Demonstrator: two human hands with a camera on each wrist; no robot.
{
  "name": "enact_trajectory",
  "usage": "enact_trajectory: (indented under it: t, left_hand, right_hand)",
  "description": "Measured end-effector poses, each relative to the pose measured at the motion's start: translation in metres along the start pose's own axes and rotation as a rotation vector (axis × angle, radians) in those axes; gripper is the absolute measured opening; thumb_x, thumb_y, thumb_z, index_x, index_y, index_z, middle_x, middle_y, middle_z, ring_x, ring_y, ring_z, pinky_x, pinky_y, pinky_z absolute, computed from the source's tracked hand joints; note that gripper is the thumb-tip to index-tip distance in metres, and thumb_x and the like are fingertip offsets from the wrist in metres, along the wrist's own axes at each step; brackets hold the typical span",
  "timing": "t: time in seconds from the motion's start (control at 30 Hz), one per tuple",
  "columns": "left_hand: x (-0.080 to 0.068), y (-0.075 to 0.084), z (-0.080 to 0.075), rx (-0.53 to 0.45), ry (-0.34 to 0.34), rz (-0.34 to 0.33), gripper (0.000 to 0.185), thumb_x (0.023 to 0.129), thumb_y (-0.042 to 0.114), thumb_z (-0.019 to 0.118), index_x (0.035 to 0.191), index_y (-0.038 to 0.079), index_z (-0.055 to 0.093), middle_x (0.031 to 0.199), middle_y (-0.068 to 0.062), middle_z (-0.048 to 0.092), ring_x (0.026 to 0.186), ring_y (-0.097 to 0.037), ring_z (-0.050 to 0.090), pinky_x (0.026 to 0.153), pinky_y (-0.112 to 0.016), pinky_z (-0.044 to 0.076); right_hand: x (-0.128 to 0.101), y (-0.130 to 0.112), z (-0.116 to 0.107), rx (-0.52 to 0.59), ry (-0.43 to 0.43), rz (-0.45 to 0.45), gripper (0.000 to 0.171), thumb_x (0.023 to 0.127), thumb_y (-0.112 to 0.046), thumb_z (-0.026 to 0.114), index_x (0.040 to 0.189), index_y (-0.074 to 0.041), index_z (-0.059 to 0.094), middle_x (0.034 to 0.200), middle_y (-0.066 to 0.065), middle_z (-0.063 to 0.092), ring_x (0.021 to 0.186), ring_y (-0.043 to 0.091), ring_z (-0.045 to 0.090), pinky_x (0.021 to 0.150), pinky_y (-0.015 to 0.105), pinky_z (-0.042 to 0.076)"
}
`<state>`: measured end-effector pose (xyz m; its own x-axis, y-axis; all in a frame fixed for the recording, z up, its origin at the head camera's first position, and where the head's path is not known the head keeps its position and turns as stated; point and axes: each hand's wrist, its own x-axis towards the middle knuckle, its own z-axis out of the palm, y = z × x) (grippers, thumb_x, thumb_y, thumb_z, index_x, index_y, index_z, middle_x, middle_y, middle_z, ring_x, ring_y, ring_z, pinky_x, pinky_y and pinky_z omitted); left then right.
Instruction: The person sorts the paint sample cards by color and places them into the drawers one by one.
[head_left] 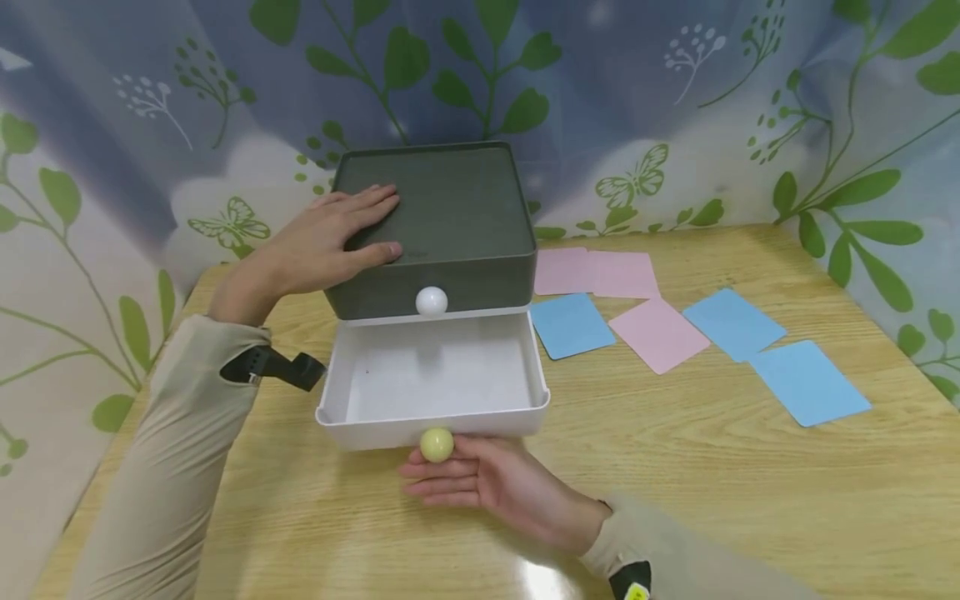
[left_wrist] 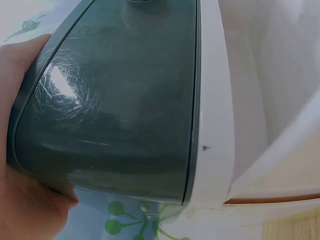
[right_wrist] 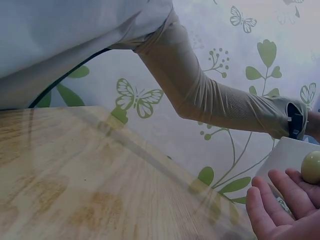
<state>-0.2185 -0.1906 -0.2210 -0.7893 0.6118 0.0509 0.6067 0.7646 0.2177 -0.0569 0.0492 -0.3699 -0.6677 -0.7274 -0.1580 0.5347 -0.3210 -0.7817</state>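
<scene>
nearest, right hand (head_left: 498,483) palm up on the wooden table (head_left: 675,500), fingers straight and relaxed just under the yellow knob (head_left: 437,444) of the white drawer (head_left: 431,392); grasping nothing, fingertips beside the knob in the right wrist view (right_wrist: 311,167), contact too close to call. drawer pulled well out of the grey box (head_left: 438,225), bare inside as far as visible.

to work the drawer well from here: best to take the knob between thumb and forefinger rather than nudging with flat fingers, and to move straight along the drawer's own line, toward or away from the box, without lifting or twisting. likely to jam or tip if pushed from one corner, so better kept centred on the knob. slow over the last part of the travel.

further back, left hand (head_left: 330,237) laid flat on the box lid, fingers extended, thumb down the left edge; released rather than clenched, pressing. from the left wrist view, palm against the grey side (left_wrist: 110,100). worth keeping that downward press steady so the box cannot slide on the table. white knob (head_left: 431,301) of the upper drawer just above, shut; not to be caught by mistake.

off to the right, blue and pink cards (head_left: 660,333) spread on the table, well apart from both hands.
</scene>
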Motion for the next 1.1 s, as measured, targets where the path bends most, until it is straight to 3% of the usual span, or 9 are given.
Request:
enact_trajectory:
  t: [0.4, 1.1]
  left_hand:
    - [-0.001, -0.002, 0.002, -0.003, 0.021, 0.015, 0.072, 0.1, 0.046, 0.044, 0.152, 0.001, 0.024, 0.159, -0.014, 0.017, 0.146, -0.031, 0.016, 0.116, -0.048, 0.012]
    - [0.0, -0.001, 0.0, -0.01, 0.009, 0.03, 0.073, 0.1, 0.048, 0.043, 0.152, 0.002, 0.023, 0.159, -0.015, 0.017, 0.146, -0.031, 0.016, 0.116, -0.048, 0.012]
  right_hand:
    - [-0.01, 0.015, 0.002, 0.033, -0.008, 0.02, 0.046, 0.102, -0.029, 0.045, 0.129, 0.007, 0.053, 0.125, 0.019, 0.062, 0.113, 0.028, 0.063, 0.102, 0.045, 0.044]
    - [-0.012, 0.014, 0.001, -0.016, -0.01, 0.007, 0.049, 0.102, -0.03, 0.045, 0.13, 0.01, 0.049, 0.126, 0.023, 0.06, 0.108, 0.025, 0.065, 0.097, 0.041, 0.048]
